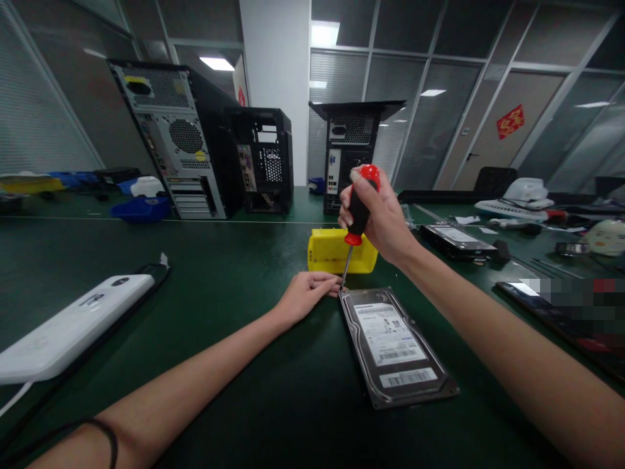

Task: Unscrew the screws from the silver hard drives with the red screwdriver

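Observation:
A hard drive (398,348) with a white label lies flat on the green table, its far left corner under the tip of a screwdriver. My right hand (378,208) is wrapped round the red and black handle of the screwdriver (359,212), which stands nearly upright, leaning a little. Beside that same corner, my left hand (310,293) rests low on the table with its fingers drawn together at the shaft's tip. Whatever its fingertips pinch is too small to make out. Just behind both hands sits a yellow plastic bin (325,251).
Computer cases (188,143) stand along the back, with a blue bin (141,208) at the left. A white power strip (83,319) and cables lie at left. On the right are more drives (456,241), a dark phone-like slab (547,312) and a white glue-gun-like tool (525,195).

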Demonstrator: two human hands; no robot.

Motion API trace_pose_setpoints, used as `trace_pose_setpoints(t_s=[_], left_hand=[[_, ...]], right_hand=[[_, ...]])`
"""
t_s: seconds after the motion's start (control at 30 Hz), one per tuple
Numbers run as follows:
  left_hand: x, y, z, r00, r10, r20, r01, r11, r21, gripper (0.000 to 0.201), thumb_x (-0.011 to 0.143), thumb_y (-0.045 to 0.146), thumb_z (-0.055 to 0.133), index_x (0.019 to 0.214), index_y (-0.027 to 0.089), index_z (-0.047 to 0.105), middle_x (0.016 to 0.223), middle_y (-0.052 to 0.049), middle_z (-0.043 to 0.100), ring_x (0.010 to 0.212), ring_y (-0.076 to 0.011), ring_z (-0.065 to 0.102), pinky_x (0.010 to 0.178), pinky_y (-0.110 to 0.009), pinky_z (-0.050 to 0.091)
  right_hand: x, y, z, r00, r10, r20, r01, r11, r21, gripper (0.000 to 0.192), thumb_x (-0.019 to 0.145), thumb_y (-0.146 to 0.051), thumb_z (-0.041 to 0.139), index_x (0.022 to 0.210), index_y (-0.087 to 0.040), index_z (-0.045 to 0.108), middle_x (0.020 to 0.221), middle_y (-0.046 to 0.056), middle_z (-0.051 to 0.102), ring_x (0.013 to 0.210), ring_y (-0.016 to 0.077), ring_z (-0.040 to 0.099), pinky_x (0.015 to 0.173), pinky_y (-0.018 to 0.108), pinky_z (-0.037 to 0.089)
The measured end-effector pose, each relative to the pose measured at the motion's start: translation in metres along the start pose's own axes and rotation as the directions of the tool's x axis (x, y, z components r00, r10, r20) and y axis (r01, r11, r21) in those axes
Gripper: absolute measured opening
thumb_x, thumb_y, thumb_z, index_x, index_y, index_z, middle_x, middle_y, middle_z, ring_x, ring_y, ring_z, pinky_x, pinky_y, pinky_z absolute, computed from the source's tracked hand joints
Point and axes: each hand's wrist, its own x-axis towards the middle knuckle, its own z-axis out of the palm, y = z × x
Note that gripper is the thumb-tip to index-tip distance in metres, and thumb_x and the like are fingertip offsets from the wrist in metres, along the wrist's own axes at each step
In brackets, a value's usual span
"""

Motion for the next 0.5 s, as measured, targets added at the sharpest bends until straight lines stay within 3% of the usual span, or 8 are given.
trace_pose_setpoints(t_s=[0.13,0.37,0.5], left_hand=[[0.000,0.001,0.000,1.000,-0.001,-0.004,0.001,1.000,0.000,0.026,0.080,0.026,0.061,0.097,0.006,0.067,0.094,-0.014,0.071,0.084,-0.0196,0.068,0.085,-0.034,0.050],[0.001,0.003,0.001,1.000,-0.006,-0.024,0.006,1.000,0.013,0.023,0.084,0.022,0.056,0.096,0.006,0.066,0.091,-0.013,0.071,0.082,-0.0189,0.068,0.080,-0.032,0.051],[-0.001,0.006,0.002,0.999,-0.014,-0.040,0.016,0.999,0.042,0.023,0.085,0.022,0.054,0.097,0.006,0.066,0.088,-0.013,0.071,0.080,-0.0197,0.069,0.077,-0.031,0.052]], right_hand=[[0.001,-0.003,0.000,0.999,0.034,0.039,-0.035,0.999,0.034,0.029,0.087,-0.044,0.039,0.111,-0.028,0.040,0.070,-0.004,0.046,0.053,0.0072,0.047,0.053,0.026,0.044],[0.000,-0.005,-0.009,0.996,-0.044,-0.081,0.037,0.996,-0.085,0.030,0.075,-0.041,0.061,0.085,-0.023,0.040,0.076,-0.003,0.052,0.058,0.0076,0.052,0.057,0.026,0.048],[-0.001,-0.008,-0.008,0.998,-0.035,-0.049,0.032,0.997,-0.076,0.028,0.077,-0.039,0.060,0.089,-0.025,0.040,0.066,-0.006,0.047,0.049,0.0064,0.045,0.050,0.024,0.044]])
